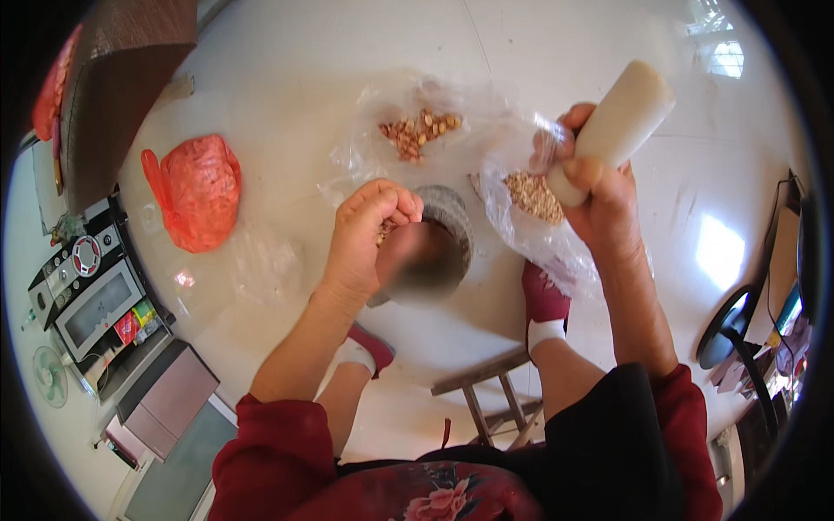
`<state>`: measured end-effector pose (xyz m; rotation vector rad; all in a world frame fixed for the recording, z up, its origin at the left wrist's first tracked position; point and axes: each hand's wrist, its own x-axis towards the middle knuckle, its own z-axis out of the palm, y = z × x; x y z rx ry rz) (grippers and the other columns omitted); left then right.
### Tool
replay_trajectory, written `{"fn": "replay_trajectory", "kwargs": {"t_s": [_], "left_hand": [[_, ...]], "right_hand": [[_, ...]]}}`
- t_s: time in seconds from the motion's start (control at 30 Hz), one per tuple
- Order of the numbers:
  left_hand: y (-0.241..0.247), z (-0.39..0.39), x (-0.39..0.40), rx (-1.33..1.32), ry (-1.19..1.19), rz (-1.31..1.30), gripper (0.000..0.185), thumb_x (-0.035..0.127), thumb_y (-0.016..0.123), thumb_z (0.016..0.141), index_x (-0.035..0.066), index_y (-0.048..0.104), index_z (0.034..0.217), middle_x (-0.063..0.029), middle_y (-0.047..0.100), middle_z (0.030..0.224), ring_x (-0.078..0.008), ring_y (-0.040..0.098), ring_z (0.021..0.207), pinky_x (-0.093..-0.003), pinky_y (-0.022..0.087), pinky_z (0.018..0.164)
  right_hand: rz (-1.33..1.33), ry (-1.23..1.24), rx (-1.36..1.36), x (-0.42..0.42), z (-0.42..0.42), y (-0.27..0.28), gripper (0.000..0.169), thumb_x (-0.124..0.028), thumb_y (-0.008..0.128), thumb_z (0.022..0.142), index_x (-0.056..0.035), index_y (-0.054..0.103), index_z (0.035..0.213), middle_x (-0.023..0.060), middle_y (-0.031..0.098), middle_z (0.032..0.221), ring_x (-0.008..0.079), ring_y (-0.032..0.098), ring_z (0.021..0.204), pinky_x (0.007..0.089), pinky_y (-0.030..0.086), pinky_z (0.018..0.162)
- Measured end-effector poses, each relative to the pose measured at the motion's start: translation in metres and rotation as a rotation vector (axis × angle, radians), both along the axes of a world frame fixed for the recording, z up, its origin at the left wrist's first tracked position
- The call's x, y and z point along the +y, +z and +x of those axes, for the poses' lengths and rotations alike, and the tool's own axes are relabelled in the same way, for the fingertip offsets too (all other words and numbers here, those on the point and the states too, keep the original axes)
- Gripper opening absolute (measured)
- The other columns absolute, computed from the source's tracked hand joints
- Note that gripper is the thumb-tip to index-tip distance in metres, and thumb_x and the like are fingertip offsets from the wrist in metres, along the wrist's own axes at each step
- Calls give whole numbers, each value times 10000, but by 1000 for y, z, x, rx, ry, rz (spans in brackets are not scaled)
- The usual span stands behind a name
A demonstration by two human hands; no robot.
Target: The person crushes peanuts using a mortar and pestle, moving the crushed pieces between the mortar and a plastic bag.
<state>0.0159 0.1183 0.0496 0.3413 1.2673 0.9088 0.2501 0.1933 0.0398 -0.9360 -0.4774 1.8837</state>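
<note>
A stone mortar (449, 208) stands on the floor between my feet, its inside partly blurred. At its left rim is my left hand (368, 228), fingers curled around some shelled nuts (384, 231). My right hand (603, 189) grips a thick, pale cylindrical pestle (625, 111), tilted up and to the right, off the mortar. Beyond the mortar, reddish nuts (420, 133) lie on a clear plastic bag (365, 156). Under my right hand, another clear bag (508, 225) holds chopped nuts (534, 195).
A tied red plastic bag (202, 195) sits on the floor at left. Behind me is a wooden stool (485, 378). A brown leather-like seat (124, 98) stands at upper left, a black-based stand (723, 325) at right, and cabinets (169, 397) at lower left.
</note>
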Motion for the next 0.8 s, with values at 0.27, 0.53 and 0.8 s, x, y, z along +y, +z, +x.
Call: {"fn": "replay_trajectory", "kwargs": {"t_s": [0.27, 0.53, 0.8], "left_hand": [[-22, 27, -59, 758, -42, 511, 114, 7, 550, 800, -10, 619, 890, -126, 650, 939, -282, 617, 938, -360, 480, 858], [-12, 5, -32, 1129, -118, 803, 256, 33, 649, 706, -6, 610, 955, -142, 615, 1039, -338, 573, 979, -409, 465, 856], [-7, -3, 53, 1447, -237, 1216, 276, 2, 703, 647, 57, 588, 892, -110, 585, 978, -296, 565, 857, -393, 470, 724]], "right_hand": [[6, -17, -17, -2, -2, -1, 371, 21, 547, 644, -8, 517, 1013, 63, 518, 797, 203, 549, 719, 360, 494, 693], [47, -15, 27, 10, -1, -1, 376, 8, 536, 649, -4, 510, 1024, 71, 528, 826, 199, 547, 748, 348, 491, 715], [37, -7, 14, 11, -6, 4, 400, -4, 529, 623, -14, 503, 1022, 61, 520, 808, 203, 552, 746, 345, 493, 698]]}}
